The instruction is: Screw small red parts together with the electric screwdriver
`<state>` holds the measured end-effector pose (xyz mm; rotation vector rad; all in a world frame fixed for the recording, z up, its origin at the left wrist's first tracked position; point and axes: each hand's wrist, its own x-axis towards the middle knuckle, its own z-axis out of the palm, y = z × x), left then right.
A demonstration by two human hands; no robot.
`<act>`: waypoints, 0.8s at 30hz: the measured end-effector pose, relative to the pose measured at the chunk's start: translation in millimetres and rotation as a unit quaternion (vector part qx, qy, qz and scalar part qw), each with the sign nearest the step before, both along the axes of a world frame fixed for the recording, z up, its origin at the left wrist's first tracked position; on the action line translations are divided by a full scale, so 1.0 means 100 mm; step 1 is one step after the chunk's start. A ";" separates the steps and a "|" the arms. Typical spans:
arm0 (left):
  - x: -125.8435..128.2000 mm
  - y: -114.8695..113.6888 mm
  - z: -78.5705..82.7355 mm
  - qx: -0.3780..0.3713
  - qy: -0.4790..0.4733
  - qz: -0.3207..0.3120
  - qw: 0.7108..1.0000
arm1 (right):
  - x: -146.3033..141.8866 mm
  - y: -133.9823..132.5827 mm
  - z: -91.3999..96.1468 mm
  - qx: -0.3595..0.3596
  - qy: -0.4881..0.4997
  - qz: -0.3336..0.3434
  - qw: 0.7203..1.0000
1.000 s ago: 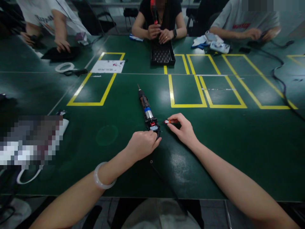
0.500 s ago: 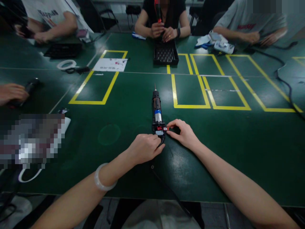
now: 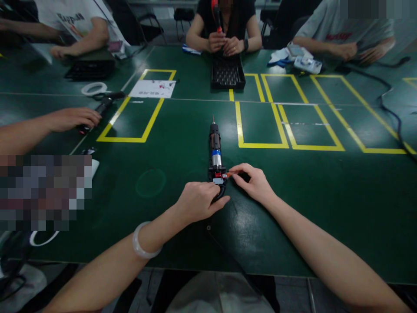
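An electric screwdriver (image 3: 216,158) with its housing open lies on the green table, its thin bit pointing away from me. Its silver motor with a blue band and a small red part (image 3: 218,175) below it are exposed. My left hand (image 3: 197,202) is closed around the near end, where a black cable (image 3: 223,190) curves; the palm hides part of that end. At the right side of the screwdriver, my right hand (image 3: 252,179) pinches a small orange piece (image 3: 229,174) between thumb and fingertips. The orange piece meets the red part's side.
A co-worker's hand (image 3: 76,119) rests on a dark tool (image 3: 106,104) at the left. Across the table, a person holds a red-and-black tool (image 3: 217,19) above a black tray (image 3: 228,83). Yellow tape (image 3: 262,145) marks rectangles; a white sheet (image 3: 153,88) lies far left.
The co-worker's hand at the left has moved right with the dark tool. My left thumb reaches slightly farther right; my right hand has barely moved.
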<state>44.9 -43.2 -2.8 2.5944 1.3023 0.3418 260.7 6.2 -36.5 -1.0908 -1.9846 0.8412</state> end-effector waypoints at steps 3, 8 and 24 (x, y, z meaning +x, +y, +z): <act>0.02 0.03 0.05 0.031 -0.069 0.053 0.996 | 0.00 0.00 0.01 0.002 -0.001 0.009 1.000; 0.11 0.28 0.13 0.047 -0.114 0.038 0.992 | -0.01 0.00 -0.01 -0.012 0.027 0.026 0.999; -0.04 0.52 -0.01 0.045 0.008 0.032 0.998 | -0.01 0.01 -0.03 0.004 0.045 0.046 0.998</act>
